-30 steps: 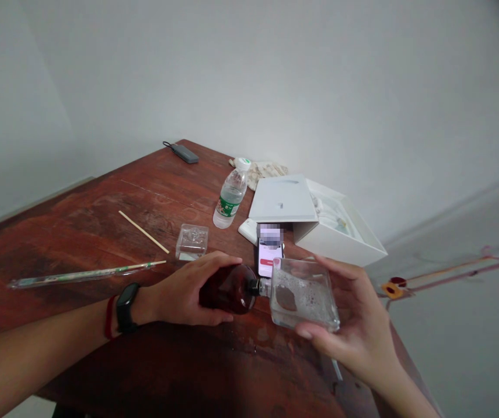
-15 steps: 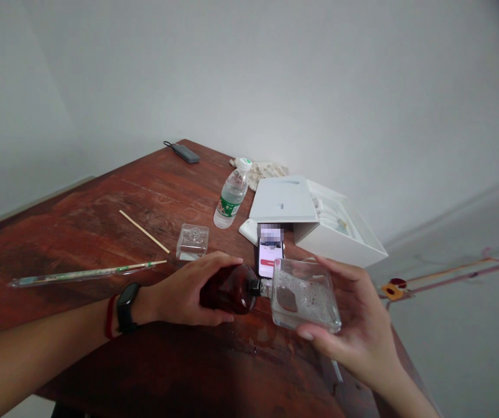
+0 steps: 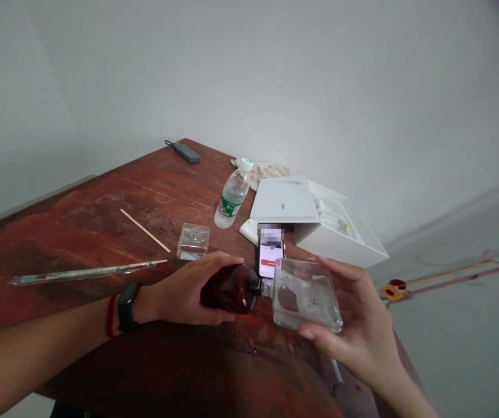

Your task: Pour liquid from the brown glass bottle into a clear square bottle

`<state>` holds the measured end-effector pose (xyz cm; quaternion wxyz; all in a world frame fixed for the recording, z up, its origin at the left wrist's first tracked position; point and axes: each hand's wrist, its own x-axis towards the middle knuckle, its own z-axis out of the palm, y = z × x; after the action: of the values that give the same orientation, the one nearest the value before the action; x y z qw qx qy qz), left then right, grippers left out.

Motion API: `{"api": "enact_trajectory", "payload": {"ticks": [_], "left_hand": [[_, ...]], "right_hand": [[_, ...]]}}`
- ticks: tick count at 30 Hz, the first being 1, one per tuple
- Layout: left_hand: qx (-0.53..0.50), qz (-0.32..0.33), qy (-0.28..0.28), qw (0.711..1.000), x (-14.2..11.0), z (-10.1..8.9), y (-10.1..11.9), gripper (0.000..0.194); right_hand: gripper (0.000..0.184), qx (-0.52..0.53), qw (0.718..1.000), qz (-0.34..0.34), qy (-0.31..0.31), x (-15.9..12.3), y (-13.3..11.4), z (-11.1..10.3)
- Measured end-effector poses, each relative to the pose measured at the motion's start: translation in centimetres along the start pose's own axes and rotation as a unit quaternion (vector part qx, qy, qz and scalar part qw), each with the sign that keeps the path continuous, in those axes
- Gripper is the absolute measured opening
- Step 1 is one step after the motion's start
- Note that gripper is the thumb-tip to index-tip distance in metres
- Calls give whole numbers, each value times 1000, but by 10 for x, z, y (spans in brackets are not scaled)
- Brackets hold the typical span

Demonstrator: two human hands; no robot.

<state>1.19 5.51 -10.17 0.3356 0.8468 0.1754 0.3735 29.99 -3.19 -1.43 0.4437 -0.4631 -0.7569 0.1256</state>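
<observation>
My left hand (image 3: 192, 290) is wrapped around a dark reddish-brown bottle (image 3: 234, 290), tilted on its side with its black neck pointing right. In my right hand (image 3: 358, 319) is a square clear glass bottle (image 3: 308, 293), gripped by its base and sides, its neck turned left. The two necks meet mouth to mouth; whether one sits inside the other I cannot tell. Droplets and some liquid show inside the clear bottle. Behind my left hand, a small clear square container (image 3: 193, 241) rests on the wooden table (image 3: 145, 191).
A water bottle (image 3: 232, 197) stands behind the hands, beside an open white box (image 3: 340, 244) and a lit phone (image 3: 271, 255). Wrapped chopsticks (image 3: 88, 273) and a loose stick (image 3: 145, 230) lie left. A grey device (image 3: 186, 152) is at the back. Water drops (image 3: 253, 348) wet the table.
Hardly anything differs. Both hands keep the two bottles neck to neck, and the whole view has shifted only slightly.
</observation>
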Motion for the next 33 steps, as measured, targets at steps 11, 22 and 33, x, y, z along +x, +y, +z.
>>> {"api": "enact_trajectory", "payload": {"ticks": [11, 22, 33], "left_hand": [[5, 1, -2, 1000, 2, -1, 2, 88], [-23, 22, 17, 999, 1, -1, -2, 86], [-72, 10, 17, 997, -2, 2, -5, 79]], "right_hand": [[81, -43, 999, 15, 3, -5, 5, -4], [78, -12, 999, 43, -2, -3, -1, 0], [74, -9, 999, 43, -7, 1, -6, 0]]}}
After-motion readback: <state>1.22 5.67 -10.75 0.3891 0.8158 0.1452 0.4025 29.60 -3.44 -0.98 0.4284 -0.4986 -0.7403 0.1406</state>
